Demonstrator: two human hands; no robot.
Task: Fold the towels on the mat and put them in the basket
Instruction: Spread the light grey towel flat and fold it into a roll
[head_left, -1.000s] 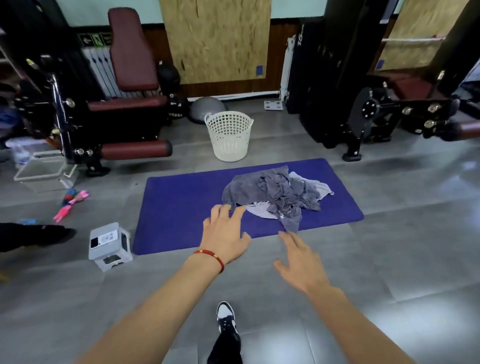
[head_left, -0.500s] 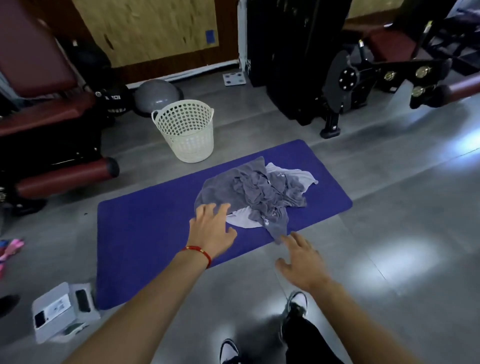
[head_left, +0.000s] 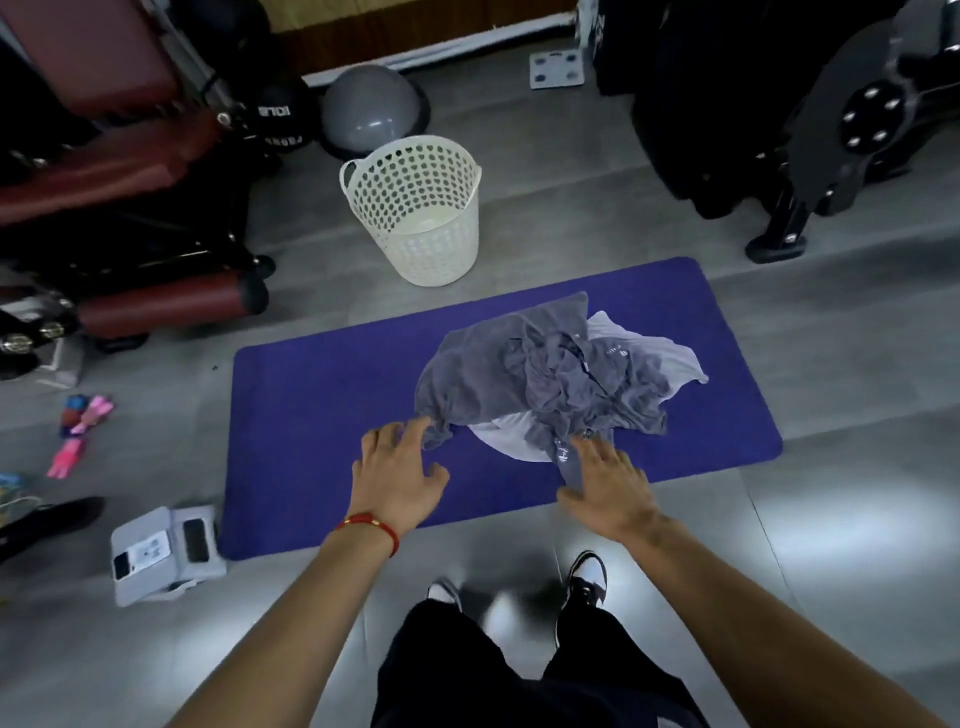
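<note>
A crumpled heap of grey towels lies on the right half of a purple mat, with a paler white-grey towel partly under it. Beyond the mat stands a cream perforated basket, upright and with nothing in it. My left hand, a red cord at its wrist, reaches with spread fingers to the heap's near left corner, fingertips at the cloth. My right hand is open over the heap's near hanging end. Neither hand grips anything.
Red padded gym machines crowd the left, a black machine the right. A grey half ball sits behind the basket. A small grey step stool stands by the mat's near left corner. Pink items lie at far left. My shoes are near the mat's front edge.
I have stepped closer and the view tilted down. Both hands moved forward from the floor's edge to the near side of the towel heap.
</note>
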